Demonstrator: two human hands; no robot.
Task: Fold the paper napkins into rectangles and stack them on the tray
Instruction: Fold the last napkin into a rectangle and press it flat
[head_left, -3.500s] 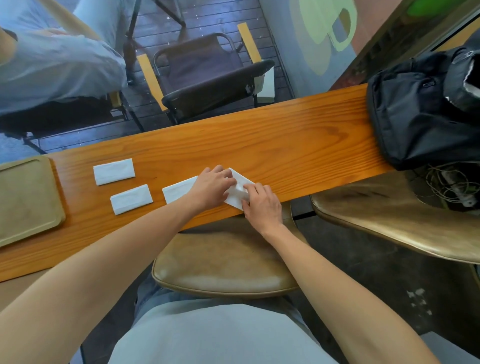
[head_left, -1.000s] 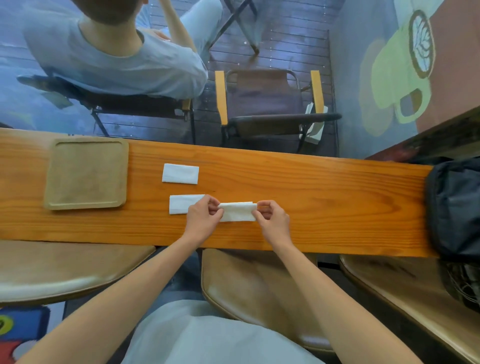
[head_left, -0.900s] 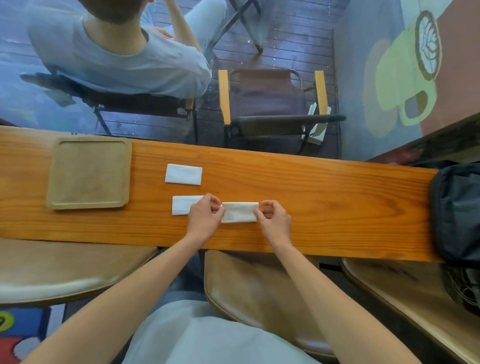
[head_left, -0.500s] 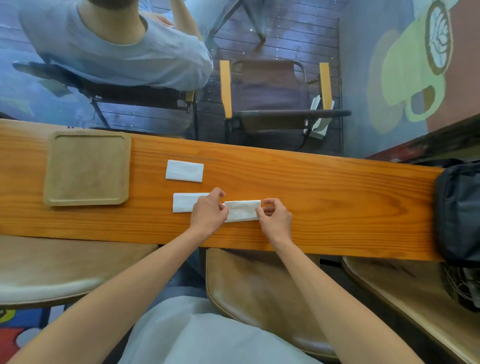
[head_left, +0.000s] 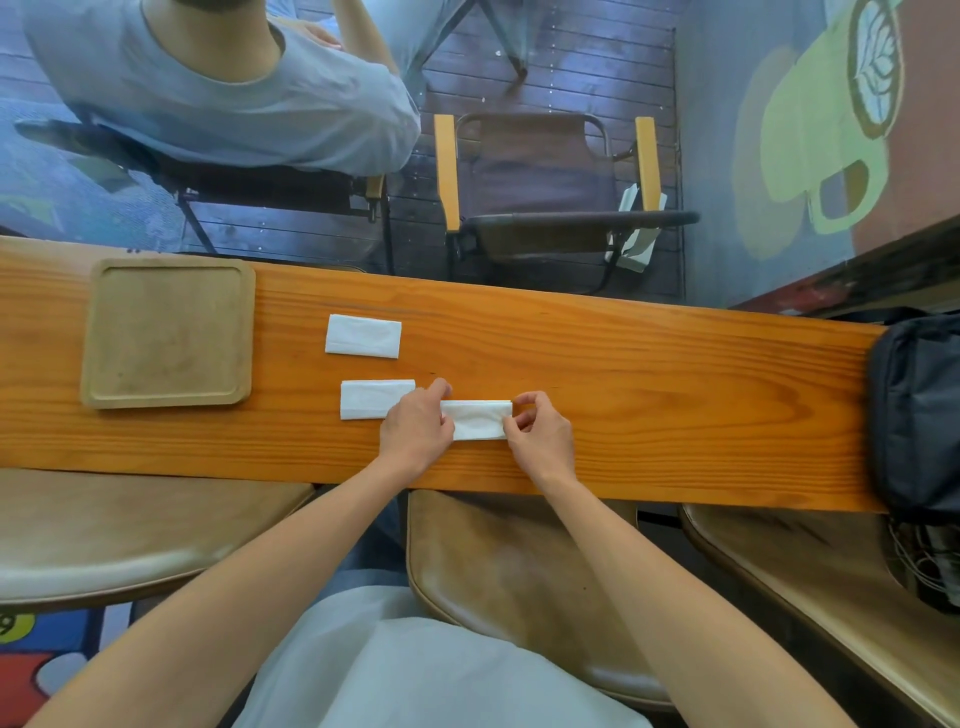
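Note:
A white paper napkin (head_left: 480, 420), folded into a narrow rectangle, lies on the wooden counter (head_left: 649, 395) near its front edge. My left hand (head_left: 415, 428) pinches its left end and my right hand (head_left: 540, 436) pinches its right end. Two more folded napkins lie to the left: one (head_left: 371, 399) just beside my left hand, partly covered by it, and one (head_left: 363, 336) farther back. The square tan tray (head_left: 167, 332) sits at the counter's left with nothing on it.
A black bag (head_left: 917, 410) rests on the counter's right end. Tan stool seats (head_left: 519, 582) stand along the front edge below me. Beyond the counter a person in a light blue shirt (head_left: 223, 93) sits on a chair, beside a brown armchair (head_left: 545, 176).
The napkin has gone from a wide, half-folded shape to a narrow rectangle, held at both ends. My view has swung so the tray now shows fully at the left.

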